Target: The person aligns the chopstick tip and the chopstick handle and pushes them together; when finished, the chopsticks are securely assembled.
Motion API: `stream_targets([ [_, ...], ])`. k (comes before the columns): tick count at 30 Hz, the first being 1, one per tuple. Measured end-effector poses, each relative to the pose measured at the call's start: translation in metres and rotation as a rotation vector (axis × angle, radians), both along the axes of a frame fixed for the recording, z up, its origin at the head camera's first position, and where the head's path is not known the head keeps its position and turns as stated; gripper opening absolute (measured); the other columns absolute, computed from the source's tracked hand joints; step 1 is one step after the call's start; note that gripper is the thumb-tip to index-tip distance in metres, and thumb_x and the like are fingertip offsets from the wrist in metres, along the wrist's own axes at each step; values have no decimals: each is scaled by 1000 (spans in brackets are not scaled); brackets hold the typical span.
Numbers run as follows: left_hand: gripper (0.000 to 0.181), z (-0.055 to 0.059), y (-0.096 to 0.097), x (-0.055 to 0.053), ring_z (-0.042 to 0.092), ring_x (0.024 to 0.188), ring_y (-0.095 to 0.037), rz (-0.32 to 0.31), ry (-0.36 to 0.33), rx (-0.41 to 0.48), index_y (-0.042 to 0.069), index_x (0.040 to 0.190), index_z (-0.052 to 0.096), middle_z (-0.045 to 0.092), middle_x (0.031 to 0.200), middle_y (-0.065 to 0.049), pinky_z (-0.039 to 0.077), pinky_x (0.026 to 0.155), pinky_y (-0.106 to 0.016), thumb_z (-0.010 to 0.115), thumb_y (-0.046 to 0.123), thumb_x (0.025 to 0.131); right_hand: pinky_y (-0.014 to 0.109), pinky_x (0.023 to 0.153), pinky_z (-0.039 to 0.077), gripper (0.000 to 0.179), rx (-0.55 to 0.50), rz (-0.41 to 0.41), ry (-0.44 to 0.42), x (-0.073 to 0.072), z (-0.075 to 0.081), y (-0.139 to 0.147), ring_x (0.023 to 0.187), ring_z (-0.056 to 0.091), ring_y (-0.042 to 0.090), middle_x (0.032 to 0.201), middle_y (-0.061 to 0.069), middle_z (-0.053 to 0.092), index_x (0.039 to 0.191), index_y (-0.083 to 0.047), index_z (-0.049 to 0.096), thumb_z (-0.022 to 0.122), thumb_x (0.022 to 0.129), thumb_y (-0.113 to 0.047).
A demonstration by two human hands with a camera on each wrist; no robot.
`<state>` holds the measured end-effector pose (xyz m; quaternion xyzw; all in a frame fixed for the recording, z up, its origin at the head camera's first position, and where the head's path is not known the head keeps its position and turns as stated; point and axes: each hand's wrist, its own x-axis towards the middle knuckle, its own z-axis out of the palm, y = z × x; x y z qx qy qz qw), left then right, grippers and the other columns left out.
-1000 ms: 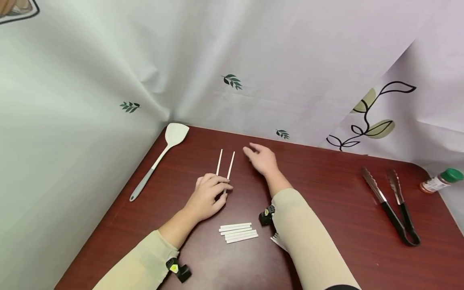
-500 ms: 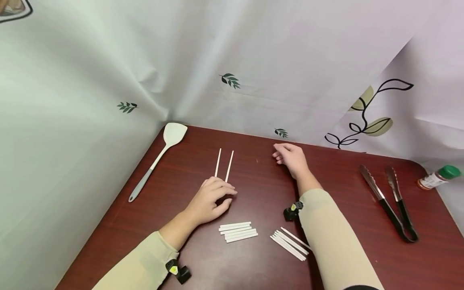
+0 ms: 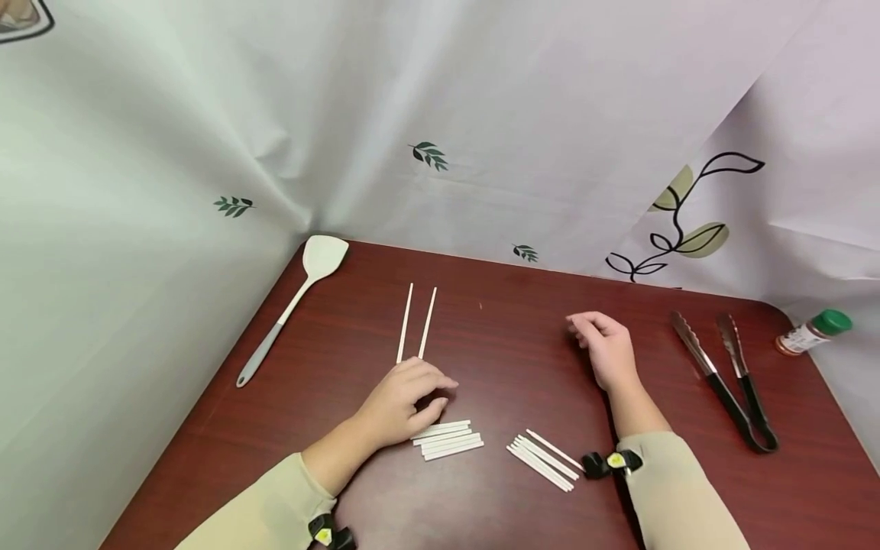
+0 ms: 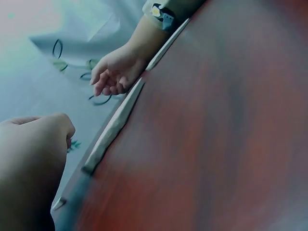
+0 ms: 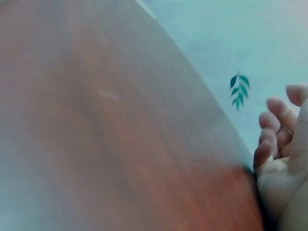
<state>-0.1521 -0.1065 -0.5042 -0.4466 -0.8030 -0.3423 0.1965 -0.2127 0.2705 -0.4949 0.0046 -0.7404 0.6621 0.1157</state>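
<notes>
Two thin white sticks [image 3: 406,322] lie side by side, nearly parallel, on the dark red table. My left hand [image 3: 411,401] hovers just below their near ends, its fingers loosely bent and nothing in its grasp. Its thumb side comes close to a small row of white sticks [image 3: 448,441]; a row of white sticks also shows beside the hand in the left wrist view [image 4: 115,127]. Off to the right, my right hand [image 3: 605,347] has loosely curled fingers [image 5: 276,115] and holds nothing. A second bundle of white sticks [image 3: 543,461] lies between the forearms.
A white spatula [image 3: 323,258] with a grey handle lies along the table's left edge [image 3: 206,412]. On the right are metal tongs [image 3: 729,389] with black handles and a green-capped spice jar [image 3: 813,333]. A patterned white curtain [image 3: 481,153] hangs behind the table.
My left hand has drawn back from the two parallel sticks toward the row near it. My right hand has moved right and nearer, uncovering the second bundle of sticks.
</notes>
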Motion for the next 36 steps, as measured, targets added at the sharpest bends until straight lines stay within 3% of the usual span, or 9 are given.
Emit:
stream_targets([
  [5,24,1,7,13,66,101,-13,6,1,0,13,114,78,73,109,8,51,96,-38,77,10,90,16,73,48,11,285,-22,78,31,-2,-5,79,64,2,88,-4,76,97,1,81,75,99,-8],
  [7,23,0,9,17,66,100,-13,18,-4,-2,14,112,78,73,108,8,51,96,-36,77,11,90,15,76,48,7,352,-8,109,40,-4,-7,82,65,-1,88,0,77,93,-4,82,77,97,-7],
  [11,20,-2,10,22,65,98,-12,47,-21,-24,15,110,78,72,107,9,51,92,-32,77,12,91,14,74,47,10,400,-3,159,55,-8,-12,80,64,-1,85,2,76,86,-10,81,80,93,-3],
  [18,20,-5,12,31,62,97,-11,111,-73,-101,18,110,80,70,106,9,50,92,-37,80,20,90,18,67,43,20,516,-55,280,77,-11,-20,74,59,4,79,-9,72,80,-21,80,84,86,-2],
  [25,26,-3,14,37,57,89,-11,161,-98,-158,17,112,81,64,98,9,50,85,-38,83,29,89,18,65,38,24,641,-28,405,99,-11,-29,70,52,8,75,-21,67,78,-27,78,88,81,-6],
  [36,28,-1,15,41,54,87,-8,160,-94,-214,22,108,83,60,95,12,44,77,-30,86,38,86,18,67,39,11,759,21,433,134,-13,-43,72,51,3,79,-25,64,83,-24,80,90,79,-20],
])
